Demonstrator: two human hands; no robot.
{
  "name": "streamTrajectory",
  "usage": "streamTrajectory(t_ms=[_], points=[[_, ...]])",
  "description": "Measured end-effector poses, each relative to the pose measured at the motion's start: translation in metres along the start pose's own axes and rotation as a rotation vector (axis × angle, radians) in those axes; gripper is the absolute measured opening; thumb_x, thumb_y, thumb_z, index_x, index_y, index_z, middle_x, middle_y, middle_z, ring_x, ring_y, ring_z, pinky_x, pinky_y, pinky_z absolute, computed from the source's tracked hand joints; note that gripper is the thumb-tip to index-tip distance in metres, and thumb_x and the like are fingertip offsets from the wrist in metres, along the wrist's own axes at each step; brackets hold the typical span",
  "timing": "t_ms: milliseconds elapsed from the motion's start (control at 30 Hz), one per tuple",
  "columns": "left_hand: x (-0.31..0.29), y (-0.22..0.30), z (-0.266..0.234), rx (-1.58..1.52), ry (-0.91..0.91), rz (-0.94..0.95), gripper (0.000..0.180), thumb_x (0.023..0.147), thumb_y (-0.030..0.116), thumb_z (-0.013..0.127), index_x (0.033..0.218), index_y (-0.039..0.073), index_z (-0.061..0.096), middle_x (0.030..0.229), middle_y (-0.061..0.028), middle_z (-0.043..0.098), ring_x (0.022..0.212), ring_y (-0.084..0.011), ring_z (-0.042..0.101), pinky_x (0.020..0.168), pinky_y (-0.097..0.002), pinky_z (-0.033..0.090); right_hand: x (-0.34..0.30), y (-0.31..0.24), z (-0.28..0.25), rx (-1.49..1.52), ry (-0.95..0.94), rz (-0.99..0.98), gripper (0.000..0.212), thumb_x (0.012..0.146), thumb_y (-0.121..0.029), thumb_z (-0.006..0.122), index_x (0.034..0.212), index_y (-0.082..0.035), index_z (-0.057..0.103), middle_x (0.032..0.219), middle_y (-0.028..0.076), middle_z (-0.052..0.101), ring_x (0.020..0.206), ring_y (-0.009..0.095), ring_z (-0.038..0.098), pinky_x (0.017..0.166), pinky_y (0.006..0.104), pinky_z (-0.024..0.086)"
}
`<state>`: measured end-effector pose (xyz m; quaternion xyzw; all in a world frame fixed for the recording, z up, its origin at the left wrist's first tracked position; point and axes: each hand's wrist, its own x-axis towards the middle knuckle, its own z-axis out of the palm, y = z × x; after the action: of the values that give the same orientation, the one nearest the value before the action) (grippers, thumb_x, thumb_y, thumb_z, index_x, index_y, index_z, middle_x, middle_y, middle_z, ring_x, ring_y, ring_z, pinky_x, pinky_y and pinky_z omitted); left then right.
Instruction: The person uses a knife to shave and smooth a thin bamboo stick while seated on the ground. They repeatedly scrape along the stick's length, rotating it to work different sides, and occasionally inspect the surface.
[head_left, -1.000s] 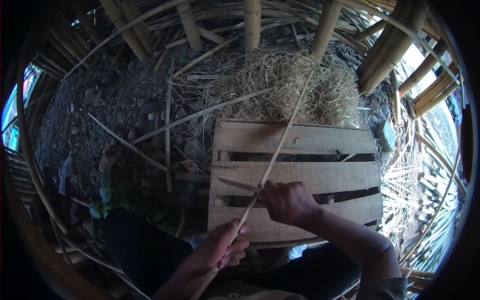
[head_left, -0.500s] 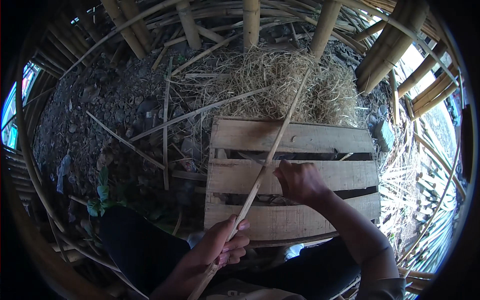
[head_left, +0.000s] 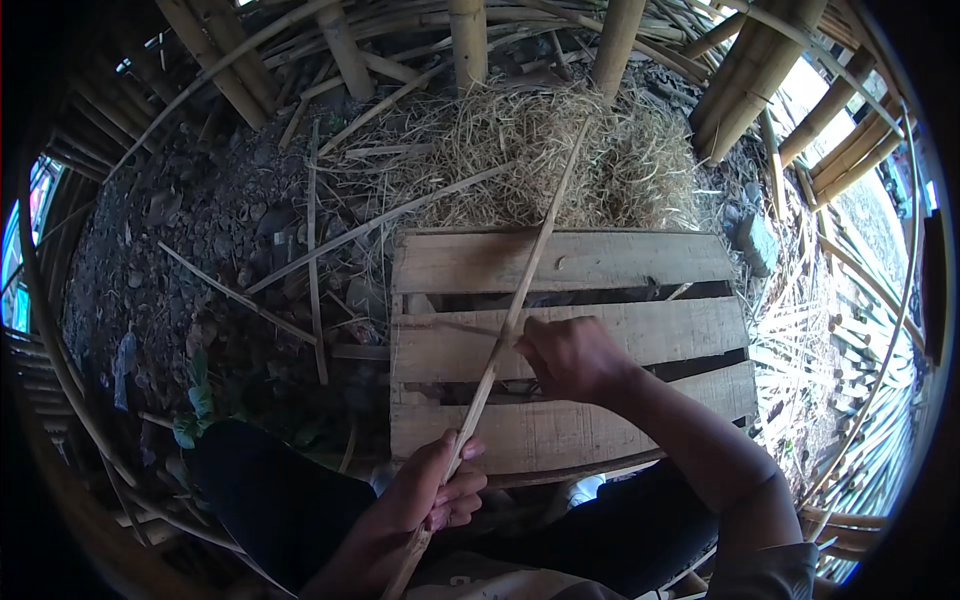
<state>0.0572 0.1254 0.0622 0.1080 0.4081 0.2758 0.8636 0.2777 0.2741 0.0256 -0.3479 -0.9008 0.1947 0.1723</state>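
A long, pale bamboo strip [head_left: 541,245] slants from my lap up over the slatted wooden crate [head_left: 640,262]. Its lower part is gripped in my left hand [head_left: 418,490], fingers wrapped round it. My right hand [head_left: 580,360] is closed above the crate's middle slat, holding a knife whose thin blade [head_left: 465,328] points left and crosses the strip. The knife's handle is hidden in my fist. Where they cross, blade and strip appear to touch.
Beyond the crate lies a heap of fine bamboo shavings [head_left: 560,150]. Loose strips [head_left: 385,228] rest on the stony ground at left. Upright bamboo poles [head_left: 468,45] stand at the back. A greyish block [head_left: 757,246] sits right of the crate, near many cut strips [head_left: 850,370].
My right hand and the knife have shifted slightly left and down along the strip. The whole view has moved a little too, and my left hand keeps its grip.
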Motion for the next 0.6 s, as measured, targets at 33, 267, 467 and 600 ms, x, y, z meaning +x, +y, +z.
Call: streamTrajectory(t_ms=[33, 267, 467, 600], points=[[-0.001, -0.001, 0.0, -0.017, -0.008, -0.009, 0.045, 0.106, 0.064, 0.034, 0.098, 0.02, 0.043, 0.054, 0.0082, 0.03, 0.038, -0.0044, 0.027, 0.037, -0.0202, 0.023, -0.002, 0.0, 0.002, 0.008, 0.002, 0.009, 0.02, 0.097, -0.018, 0.066, 0.09, -0.004, 0.054, 0.059, 0.012, 0.059, 0.049, 0.034, 0.062, 0.044, 0.0448, 0.049], [0.009, -0.015, -0.006, -0.035, 0.028, -0.027, 0.043, 0.108, 0.06, 0.032, 0.1, 0.02, 0.044, 0.057, 0.0087, 0.032, 0.041, -0.0044, 0.027, 0.041, -0.021, 0.026, -0.021, -0.038, 0.015, 0.155, -0.15, -0.185, 0.016, 0.094, -0.022, 0.069, 0.093, -0.008, 0.06, 0.068, 0.008, 0.063, 0.054, 0.029, 0.063, 0.049, 0.0423, 0.052], [0.015, -0.009, -0.005, -0.035, 0.015, 0.009, 0.039, 0.109, 0.054, 0.031, 0.099, 0.019, 0.045, 0.06, 0.0086, 0.033, 0.043, -0.0043, 0.028, 0.043, -0.0219, 0.026, -0.016, -0.024, 0.022, 0.137, -0.125, -0.192, 0.011, 0.095, -0.019, 0.067, 0.093, -0.01, 0.061, 0.067, 0.008, 0.063, 0.054, 0.029, 0.064, 0.049, 0.042, 0.052], [0.021, 0.003, -0.002, 0.03, 0.055, 0.032, 0.038, 0.109, 0.055, 0.037, 0.099, 0.019, 0.045, 0.058, 0.0083, 0.033, 0.042, -0.0038, 0.026, 0.04, -0.0208, 0.025, -0.01, -0.027, 0.007, 0.136, -0.094, -0.141, 0.014, 0.094, -0.02, 0.068, 0.093, -0.008, 0.061, 0.066, 0.009, 0.065, 0.056, 0.031, 0.066, 0.05, 0.0435, 0.052]])
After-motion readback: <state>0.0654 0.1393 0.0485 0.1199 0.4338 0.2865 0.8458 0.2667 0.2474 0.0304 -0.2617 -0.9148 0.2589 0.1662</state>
